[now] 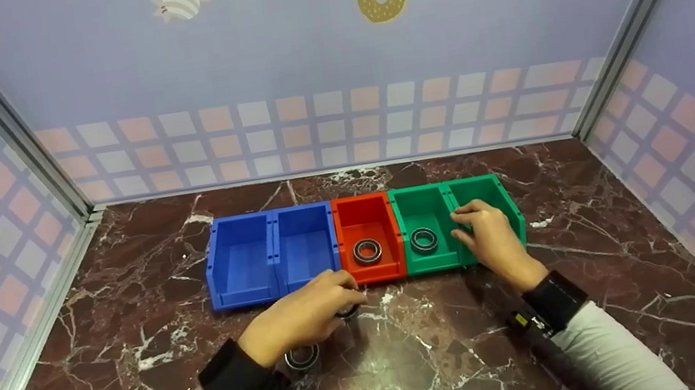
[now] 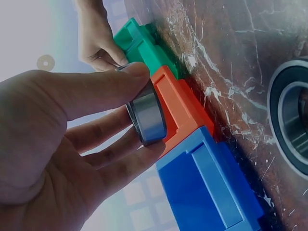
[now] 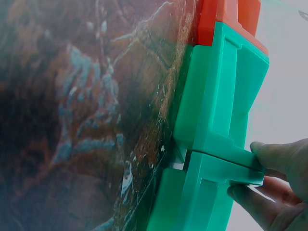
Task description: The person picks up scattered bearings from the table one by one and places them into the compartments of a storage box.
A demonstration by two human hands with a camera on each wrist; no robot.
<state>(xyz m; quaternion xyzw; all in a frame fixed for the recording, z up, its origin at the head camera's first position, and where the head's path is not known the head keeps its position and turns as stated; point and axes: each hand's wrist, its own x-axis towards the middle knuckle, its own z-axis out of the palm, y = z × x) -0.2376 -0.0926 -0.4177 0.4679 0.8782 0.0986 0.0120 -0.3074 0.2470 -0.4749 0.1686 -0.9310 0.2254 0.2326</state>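
My left hand pinches a ball bearing between thumb and fingers, just in front of the blue bin and the red bin. The ring is tilted on edge in the left wrist view, its shiny outer band showing. Beside that hand, a second bearing lies on the table, partly covered by the wrist. My right hand grips the adjoining walls of two green bins, a left one and a right one, with fingertips on either side of the walls.
The row begins with another blue bin at the left. One bearing lies in the red bin and another in the left green bin. Patterned panels enclose the dark marble table at the back and sides.
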